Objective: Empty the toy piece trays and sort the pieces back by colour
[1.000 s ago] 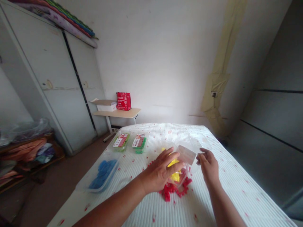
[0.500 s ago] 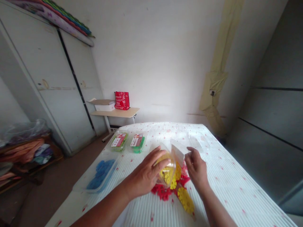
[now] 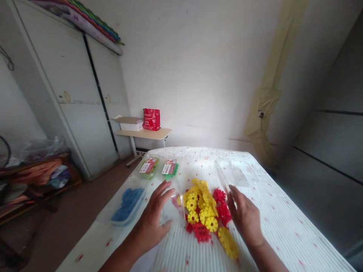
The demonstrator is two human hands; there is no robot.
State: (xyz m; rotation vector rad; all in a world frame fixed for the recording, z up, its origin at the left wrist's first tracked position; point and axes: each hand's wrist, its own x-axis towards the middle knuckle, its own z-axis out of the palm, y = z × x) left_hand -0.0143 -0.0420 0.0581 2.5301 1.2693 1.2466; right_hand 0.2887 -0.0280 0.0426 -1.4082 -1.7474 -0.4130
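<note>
Much of the clear plastic is hard to make out against the white tabletop [image 3: 272, 230]. The clear tub [image 3: 178, 211] tipped by the left hand [image 3: 157, 216] shows mainly as a faint rim and a blurred wall, partly covered by the fingers. The clear lid [image 3: 222, 176] at the right hand [image 3: 244, 216] is turned nearly edge-on, so only a thin pale strip shows. Both forearms are cut off by the bottom edge, and a fan [image 3: 3, 152] is cropped at the left edge.

The left hand is spread wide, thumb well apart from the fingers, gripping the tub across its sides with the mouth facing the pile; exactly where each fingertip meets the plastic cannot be told. The right hand is nearly closed, thumb and fingers pinching the lower end of the lid.

Between the hands, yellow flower-shaped discs [image 3: 202, 206] lie heaped over red pieces [image 3: 202, 232], hiding many of them; a yellow row [image 3: 228, 243] sits nearest the right wrist. Left of the left hand is a box of blue pieces [image 3: 127, 206]. Farther back stand two labelled boxes [image 3: 170, 167] with green contents, their labels covering part of these. Another clear container [image 3: 241, 174] lies beyond the right hand, its outline faint.
</note>
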